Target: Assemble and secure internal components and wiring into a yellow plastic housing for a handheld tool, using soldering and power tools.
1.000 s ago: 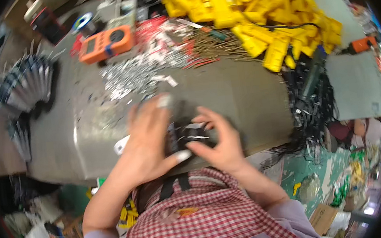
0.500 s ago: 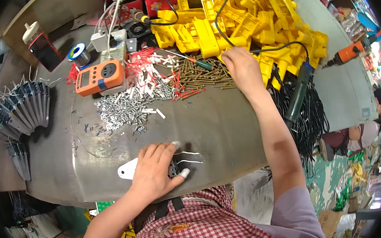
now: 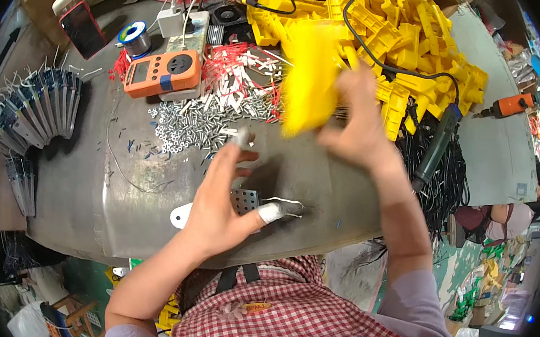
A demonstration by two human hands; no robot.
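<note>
A workshop: screws, solder spool, multimeter, drill

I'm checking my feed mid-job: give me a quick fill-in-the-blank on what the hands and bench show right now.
1. The right hand holds a blurred plastic part coloured ____.
2. The left hand rests over a small perforated metal piece on the ____ worktop.
3. The meter beside the loose screws is coloured ____.

Missing words: yellow; grey; orange
</note>
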